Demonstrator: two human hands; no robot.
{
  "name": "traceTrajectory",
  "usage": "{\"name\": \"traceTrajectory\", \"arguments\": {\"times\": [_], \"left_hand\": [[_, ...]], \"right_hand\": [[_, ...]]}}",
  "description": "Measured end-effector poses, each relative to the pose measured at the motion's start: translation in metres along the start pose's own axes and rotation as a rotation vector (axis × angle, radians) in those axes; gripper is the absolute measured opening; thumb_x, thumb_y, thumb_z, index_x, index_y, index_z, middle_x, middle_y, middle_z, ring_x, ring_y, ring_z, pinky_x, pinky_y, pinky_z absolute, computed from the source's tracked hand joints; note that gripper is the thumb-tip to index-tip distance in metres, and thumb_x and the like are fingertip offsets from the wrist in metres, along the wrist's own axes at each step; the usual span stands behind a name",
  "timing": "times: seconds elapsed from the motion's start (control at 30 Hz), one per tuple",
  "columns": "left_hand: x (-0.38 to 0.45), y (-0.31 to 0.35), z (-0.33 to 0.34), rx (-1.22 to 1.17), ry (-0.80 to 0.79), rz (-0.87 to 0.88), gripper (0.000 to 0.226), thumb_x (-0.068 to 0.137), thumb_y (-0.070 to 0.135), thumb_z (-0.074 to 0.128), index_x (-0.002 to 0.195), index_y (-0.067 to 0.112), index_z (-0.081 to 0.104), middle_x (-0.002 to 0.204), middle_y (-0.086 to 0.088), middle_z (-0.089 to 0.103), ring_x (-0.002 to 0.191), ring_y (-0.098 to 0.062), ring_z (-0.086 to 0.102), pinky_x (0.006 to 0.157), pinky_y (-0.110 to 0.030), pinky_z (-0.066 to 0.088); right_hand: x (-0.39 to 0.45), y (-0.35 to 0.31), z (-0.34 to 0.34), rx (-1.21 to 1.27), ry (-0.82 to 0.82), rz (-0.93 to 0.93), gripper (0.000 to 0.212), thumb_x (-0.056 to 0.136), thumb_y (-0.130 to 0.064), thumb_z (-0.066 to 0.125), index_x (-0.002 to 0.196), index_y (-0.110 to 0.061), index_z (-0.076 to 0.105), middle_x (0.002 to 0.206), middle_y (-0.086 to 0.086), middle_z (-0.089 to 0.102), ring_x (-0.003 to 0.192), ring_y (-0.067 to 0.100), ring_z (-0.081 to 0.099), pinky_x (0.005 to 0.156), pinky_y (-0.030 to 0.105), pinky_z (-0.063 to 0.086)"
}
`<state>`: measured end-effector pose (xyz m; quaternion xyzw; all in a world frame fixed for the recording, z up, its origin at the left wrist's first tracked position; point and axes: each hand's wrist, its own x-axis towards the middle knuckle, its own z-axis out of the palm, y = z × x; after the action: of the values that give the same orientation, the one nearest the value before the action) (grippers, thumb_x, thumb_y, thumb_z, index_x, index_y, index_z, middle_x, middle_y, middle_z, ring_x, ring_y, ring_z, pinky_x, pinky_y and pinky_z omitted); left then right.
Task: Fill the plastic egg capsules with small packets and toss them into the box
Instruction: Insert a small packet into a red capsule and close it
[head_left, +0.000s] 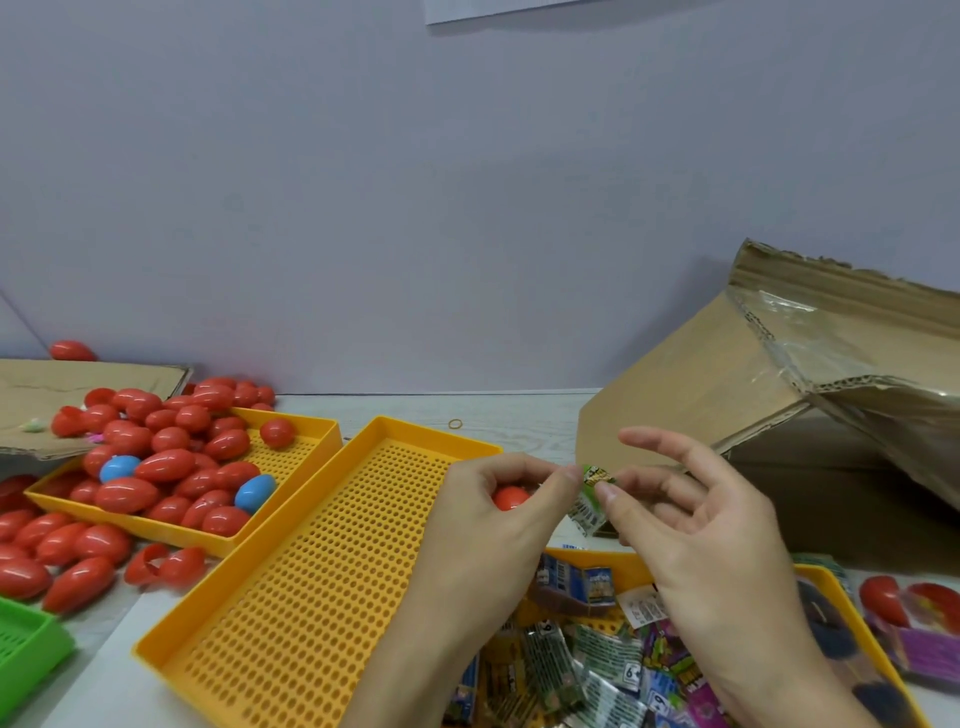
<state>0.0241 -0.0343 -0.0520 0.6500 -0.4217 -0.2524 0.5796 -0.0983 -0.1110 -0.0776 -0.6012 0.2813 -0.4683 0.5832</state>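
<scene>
My left hand (480, 512) curls round a red egg capsule (510, 498) and its fingertips also pinch the left end of a small green packet (593, 493). My right hand (696, 525) pinches the same packet between thumb and forefinger, its other fingers spread. The packet hangs between both hands in front of the cardboard box (779, 415), which stands at the right with a torn, taped flap. Below my hands a yellow tray (821, 577) holds several more packets (587, 660).
An empty perforated yellow tray (311, 561) lies in the middle. Another yellow tray (306, 447) at left is heaped with red capsules (166, 462) and two blue ones (254, 492); more red capsules spill over the table. A green basket (26, 644) sits at the lower left.
</scene>
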Motion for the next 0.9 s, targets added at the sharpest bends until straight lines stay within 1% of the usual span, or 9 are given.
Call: {"name": "traceTrajectory", "arguments": {"times": [0.07, 0.17, 0.27, 0.33, 0.43, 0.5, 0.67, 0.8, 0.9], "left_hand": [[-0.0004, 0.0016, -0.0016, -0.007, -0.005, 0.010, 0.020, 0.073, 0.050, 0.072, 0.077, 0.031, 0.078, 0.063, 0.006, 0.065, 0.056, 0.002, 0.055, 0.057, -0.016, 0.049], [-0.0005, 0.0026, -0.0027, 0.002, 0.006, 0.035, 0.025, 0.064, 0.052, 0.073, 0.078, 0.032, 0.079, 0.078, -0.004, 0.071, 0.063, -0.005, 0.061, 0.059, -0.016, 0.051], [0.0003, 0.0017, -0.0015, 0.004, -0.001, 0.052, 0.026, 0.062, 0.050, 0.076, 0.078, 0.029, 0.078, 0.065, -0.003, 0.066, 0.060, -0.015, 0.058, 0.057, -0.019, 0.050], [0.0006, -0.0002, -0.0010, -0.002, -0.004, 0.051, 0.022, 0.068, 0.043, 0.080, 0.077, 0.023, 0.077, 0.056, 0.006, 0.054, 0.053, -0.007, 0.048, 0.052, -0.020, 0.044], [0.0022, -0.0027, -0.0028, -0.061, -0.011, -0.005, 0.010, 0.079, 0.024, 0.080, 0.075, 0.016, 0.074, 0.063, 0.005, 0.056, 0.056, -0.007, 0.049, 0.057, -0.022, 0.047], [0.0033, -0.0037, -0.0044, -0.171, -0.048, -0.074, 0.013, 0.083, 0.018, 0.076, 0.070, 0.015, 0.072, 0.062, 0.005, 0.056, 0.056, -0.008, 0.051, 0.060, -0.024, 0.049], [0.0045, -0.0028, -0.0040, -0.471, -0.115, -0.188, 0.008, 0.072, 0.017, 0.068, 0.065, 0.015, 0.067, 0.063, -0.002, 0.048, 0.058, -0.011, 0.049, 0.059, -0.022, 0.049], [0.0041, -0.0030, -0.0040, -0.599, -0.145, -0.206, 0.005, 0.071, 0.014, 0.067, 0.067, 0.012, 0.068, 0.064, -0.002, 0.051, 0.059, -0.010, 0.051, 0.062, -0.021, 0.051], [0.0036, -0.0038, -0.0034, -0.609, -0.141, -0.201, 0.004, 0.071, 0.013, 0.068, 0.068, 0.012, 0.069, 0.063, -0.002, 0.051, 0.058, -0.009, 0.051, 0.063, -0.022, 0.050]], "right_hand": [[0.0000, -0.0005, 0.0000, -0.005, 0.012, -0.006, 0.036, 0.077, -0.011, 0.077, 0.103, -0.034, 0.066, 0.081, -0.001, 0.073, 0.078, 0.015, 0.072, 0.066, 0.017, 0.056], [-0.0001, -0.0013, -0.0001, -0.013, 0.035, -0.021, 0.038, 0.078, -0.007, 0.077, 0.102, -0.034, 0.066, 0.080, -0.003, 0.072, 0.077, 0.013, 0.072, 0.065, 0.015, 0.056], [-0.0002, -0.0021, -0.0002, -0.015, 0.044, -0.028, 0.039, 0.079, -0.004, 0.076, 0.102, -0.034, 0.065, 0.079, -0.004, 0.072, 0.076, 0.013, 0.072, 0.064, 0.014, 0.055], [-0.0001, -0.0019, -0.0002, -0.010, 0.048, -0.031, 0.039, 0.078, -0.002, 0.076, 0.101, -0.032, 0.065, 0.079, -0.003, 0.072, 0.075, 0.014, 0.072, 0.065, 0.015, 0.056], [0.0000, -0.0023, 0.0010, 0.000, 0.041, -0.035, 0.040, 0.076, -0.001, 0.077, 0.101, -0.030, 0.066, 0.079, -0.002, 0.072, 0.075, 0.014, 0.072, 0.064, 0.016, 0.056], [0.0006, -0.0026, 0.0013, 0.007, 0.030, -0.038, 0.041, 0.075, 0.001, 0.076, 0.100, -0.029, 0.066, 0.078, -0.002, 0.072, 0.074, 0.013, 0.072, 0.063, 0.015, 0.055], [0.0002, -0.0005, 0.0008, -0.013, 0.029, -0.053, 0.042, 0.076, 0.002, 0.076, 0.101, -0.031, 0.066, 0.081, 0.000, 0.072, 0.077, 0.013, 0.072, 0.066, 0.016, 0.056], [-0.0016, 0.0002, 0.0017, -0.065, 0.040, -0.041, 0.039, 0.079, -0.002, 0.076, 0.102, -0.033, 0.065, 0.082, -0.004, 0.071, 0.077, 0.013, 0.070, 0.065, 0.028, 0.061], [-0.0026, -0.0012, 0.0025, -0.106, 0.057, -0.027, 0.037, 0.081, -0.006, 0.075, 0.102, -0.034, 0.065, 0.082, -0.006, 0.070, 0.077, 0.012, 0.070, 0.062, 0.045, 0.062]]}}
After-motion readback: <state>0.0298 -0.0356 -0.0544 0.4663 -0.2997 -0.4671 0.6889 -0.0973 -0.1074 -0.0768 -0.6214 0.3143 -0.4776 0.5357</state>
